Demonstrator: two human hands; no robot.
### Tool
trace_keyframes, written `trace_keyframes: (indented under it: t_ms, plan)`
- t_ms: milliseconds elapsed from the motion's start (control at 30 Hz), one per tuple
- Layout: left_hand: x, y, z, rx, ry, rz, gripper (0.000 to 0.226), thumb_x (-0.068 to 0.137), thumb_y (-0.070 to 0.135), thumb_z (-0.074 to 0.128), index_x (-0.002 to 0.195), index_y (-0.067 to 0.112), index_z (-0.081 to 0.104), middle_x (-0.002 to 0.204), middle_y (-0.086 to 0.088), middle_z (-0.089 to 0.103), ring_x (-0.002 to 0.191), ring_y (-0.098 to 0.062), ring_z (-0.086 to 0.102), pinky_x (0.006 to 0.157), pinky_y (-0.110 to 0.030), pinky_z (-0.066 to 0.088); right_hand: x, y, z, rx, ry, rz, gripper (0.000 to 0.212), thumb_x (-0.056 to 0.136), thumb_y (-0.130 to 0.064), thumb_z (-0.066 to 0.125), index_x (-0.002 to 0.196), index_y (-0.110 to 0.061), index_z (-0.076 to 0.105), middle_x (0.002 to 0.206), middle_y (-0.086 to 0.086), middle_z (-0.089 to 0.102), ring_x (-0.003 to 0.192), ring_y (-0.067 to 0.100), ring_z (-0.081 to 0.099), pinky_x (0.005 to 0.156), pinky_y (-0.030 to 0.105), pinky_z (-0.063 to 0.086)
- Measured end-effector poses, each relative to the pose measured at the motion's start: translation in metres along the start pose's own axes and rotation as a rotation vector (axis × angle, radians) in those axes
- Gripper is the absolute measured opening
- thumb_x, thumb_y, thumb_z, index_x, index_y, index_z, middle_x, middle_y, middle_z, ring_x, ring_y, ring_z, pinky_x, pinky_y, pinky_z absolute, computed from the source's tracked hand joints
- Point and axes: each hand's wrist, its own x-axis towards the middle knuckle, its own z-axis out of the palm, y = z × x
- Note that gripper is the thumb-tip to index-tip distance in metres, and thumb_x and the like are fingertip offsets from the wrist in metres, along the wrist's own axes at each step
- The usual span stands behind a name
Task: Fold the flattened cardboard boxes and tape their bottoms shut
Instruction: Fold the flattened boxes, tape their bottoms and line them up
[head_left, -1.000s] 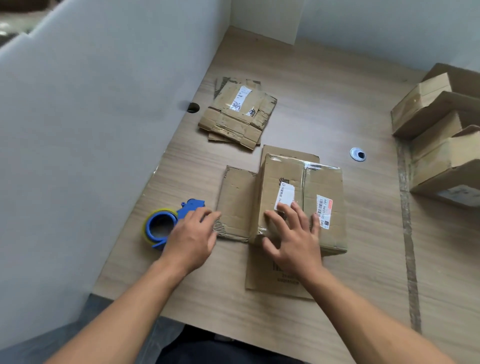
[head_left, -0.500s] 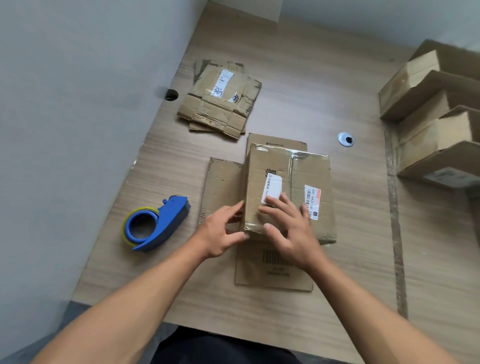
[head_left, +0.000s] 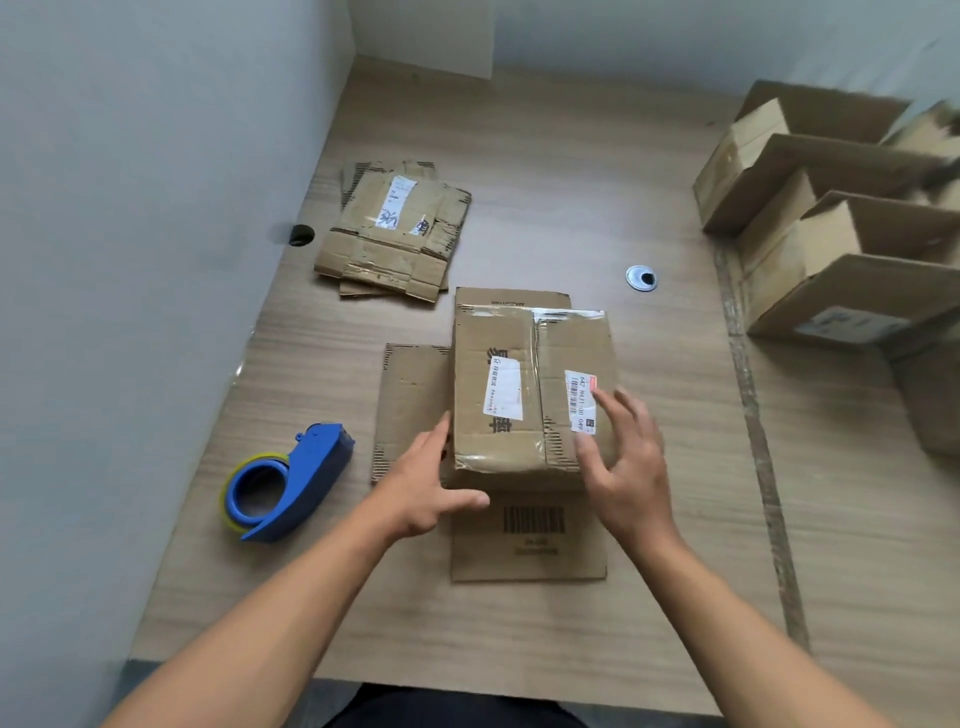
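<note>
a: since a second ago, left hand (head_left: 421, 488) has come off the tape dispenser (head_left: 285, 483) and gone to the cardboard box (head_left: 519, 395). right hand (head_left: 623, 457) slid from the white label mid-top to the right side of the top.

b: head view. hands now?

a: left hand flat, fingers straight along the box's left wall, thumb out across the near lower edge. grips nothing. right hand spread and relaxed over the top's near right corner, fingertips at the barcode label (head_left: 582, 400). holds nothing either; whether it touches the cardboard, cannot tell.

b: box position?

a: middle of the wooden table (head_left: 571, 156), taped face up, clear tape down the centre seam. three flaps lie flat on the table round it: left flap (head_left: 410, 405), near flap (head_left: 530, 540) with a printed barcode, far flap (head_left: 511, 297).

b: the rest?

a: dispenser, blue with a yellowish roll, lies left of the box, apart from the left hand. stack of flattened boxes (head_left: 395, 234) farther back, near the left wall. round silver grommet (head_left: 641, 278) beyond the box, to its right. folded boxes (head_left: 831, 208) crowd the right edge, partly blurred.
</note>
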Motion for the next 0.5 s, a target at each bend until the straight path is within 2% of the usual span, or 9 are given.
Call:
trace_keyframes:
  t_ms: [67, 100, 167, 267, 333, 400, 433, 500]
  plan:
    - [-0.001, 0.004, 0.010, -0.133, 0.087, -0.033, 0.121, 0.059, 0.073, 0.079, 0.156, 0.036, 0.018, 0.149, 0.002, 0.043, 0.135, -0.014, 0.045, 0.116, -0.038, 0.036, -0.003, 0.021, -0.010, -0.030, -0.088, 0.209, 0.075, 0.090, -0.040, 0.068, 0.154, -0.021, 0.033, 0.158, 0.007, 0.031, 0.147, 0.023, 0.025, 0.119, 0.032, 0.019]
    - [-0.001, 0.010, 0.018, -0.168, 0.151, -0.058, 0.117, 0.060, 0.073, 0.078, 0.155, 0.036, 0.022, 0.144, 0.002, 0.046, 0.133, -0.014, 0.046, 0.115, -0.035, 0.036, -0.006, 0.028, -0.009, -0.014, -0.163, 0.279, 0.089, 0.087, -0.041, 0.073, 0.157, -0.021, 0.022, 0.161, 0.004, 0.026, 0.149, 0.020, 0.023, 0.119, 0.030, 0.019]
    - [-0.004, 0.021, 0.038, -0.197, 0.308, -0.119, 0.108, 0.069, 0.062, 0.079, 0.156, 0.029, 0.024, 0.140, 0.000, 0.047, 0.131, -0.016, 0.046, 0.109, -0.025, 0.034, -0.015, 0.034, 0.002, 0.088, -0.227, 0.328, 0.106, 0.081, -0.039, 0.079, 0.159, -0.025, 0.008, 0.164, -0.001, 0.020, 0.150, 0.015, 0.021, 0.118, 0.026, 0.019]
    - [-0.011, 0.027, 0.055, -0.246, 0.446, -0.118, 0.100, 0.074, 0.066, 0.073, 0.155, 0.026, 0.029, 0.140, 0.002, 0.055, 0.130, -0.015, 0.050, 0.106, -0.024, 0.038, -0.020, 0.037, 0.013, 0.216, -0.132, 0.342, 0.111, 0.074, -0.036, 0.085, 0.158, -0.030, 0.012, 0.162, -0.004, 0.024, 0.147, 0.011, 0.025, 0.114, 0.020, 0.021]
    - [-0.016, 0.025, 0.051, -0.219, 0.409, -0.109, 0.097, 0.075, 0.069, 0.065, 0.155, 0.027, 0.030, 0.137, 0.005, 0.060, 0.128, -0.012, 0.053, 0.103, -0.019, 0.039, -0.018, 0.043, 0.010, 0.180, -0.120, 0.311, 0.108, 0.072, -0.035, 0.087, 0.157, -0.026, 0.021, 0.157, -0.002, 0.034, 0.141, 0.009, 0.033, 0.108, 0.011, 0.021]
    - [-0.016, 0.018, 0.039, -0.114, 0.366, -0.073, 0.091, 0.079, 0.066, 0.059, 0.155, 0.025, 0.031, 0.131, 0.004, 0.064, 0.123, -0.011, 0.057, 0.094, -0.011, 0.037, -0.014, 0.052, 0.001, 0.116, -0.147, 0.236, 0.102, 0.072, -0.030, 0.087, 0.155, -0.020, 0.029, 0.152, 0.003, 0.042, 0.136, 0.013, 0.040, 0.103, 0.004, 0.020]
    - [-0.016, 0.015, 0.032, -0.049, 0.347, -0.049, 0.088, 0.081, 0.066, 0.057, 0.155, 0.025, 0.032, 0.128, 0.002, 0.067, 0.119, -0.013, 0.060, 0.091, -0.010, 0.038, -0.010, 0.055, -0.003, 0.086, -0.173, 0.195, 0.100, 0.072, -0.027, 0.087, 0.154, -0.018, 0.031, 0.150, 0.006, 0.046, 0.135, 0.018, 0.044, 0.102, 0.005, 0.022]
    - [-0.012, 0.008, 0.021, 0.083, 0.315, -0.008, 0.084, 0.084, 0.068, 0.052, 0.154, 0.025, 0.034, 0.123, -0.003, 0.070, 0.115, -0.021, 0.064, 0.090, -0.019, 0.044, -0.003, 0.061, -0.012, 0.034, -0.227, 0.136, 0.095, 0.073, -0.021, 0.087, 0.152, -0.015, 0.035, 0.150, 0.007, 0.046, 0.136, 0.024, 0.047, 0.104, 0.007, 0.025]
